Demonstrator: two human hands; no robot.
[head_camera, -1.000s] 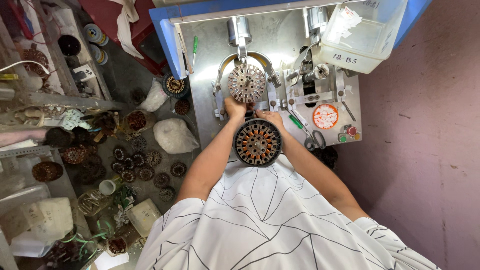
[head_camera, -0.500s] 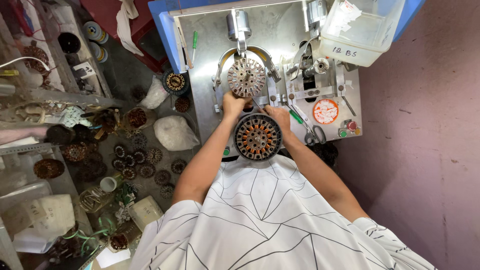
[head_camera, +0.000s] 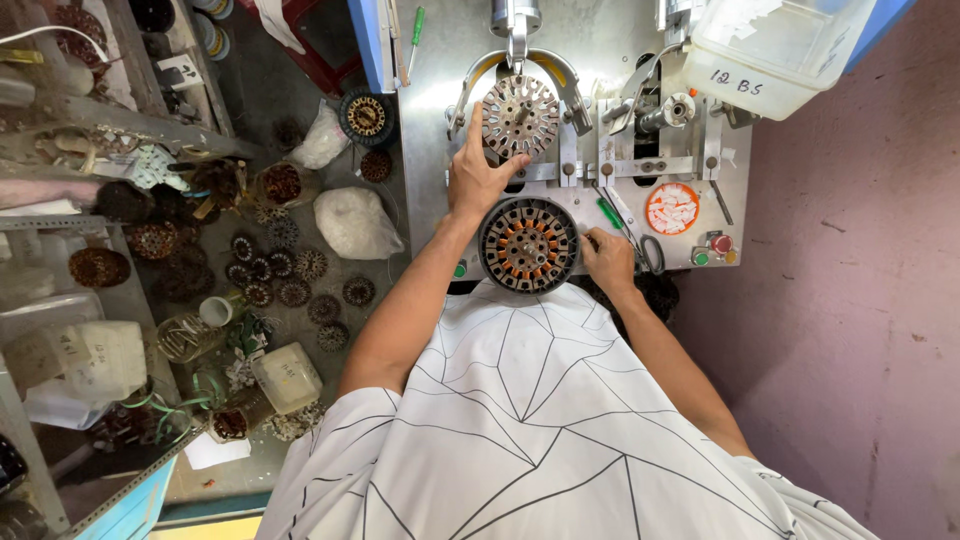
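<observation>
A round slotted metal disc (head_camera: 520, 115) is mounted on the machine's spindle under a curved guard. My left hand (head_camera: 477, 172) rests against that disc's lower left edge, fingers spread on it. Just below lies a dark round stator core (head_camera: 528, 245) with orange slot liners, flat on the metal bench (head_camera: 435, 130). My right hand (head_camera: 606, 259) sits at the stator's right rim, fingers curled beside a green-handled tool (head_camera: 611, 214); whether it grips anything is unclear.
An orange dish of white pieces (head_camera: 672, 208) and a red button (head_camera: 721, 243) sit at the bench's right. A clear plastic box (head_camera: 775, 45) stands above. Several wound stators (head_camera: 290, 275) and white bags (head_camera: 352, 223) litter the floor to the left, beside shelving (head_camera: 70, 150).
My left hand rose from the stator's top edge to the mounted disc. My right hand slid to the stator's right side. The view shifted slightly.
</observation>
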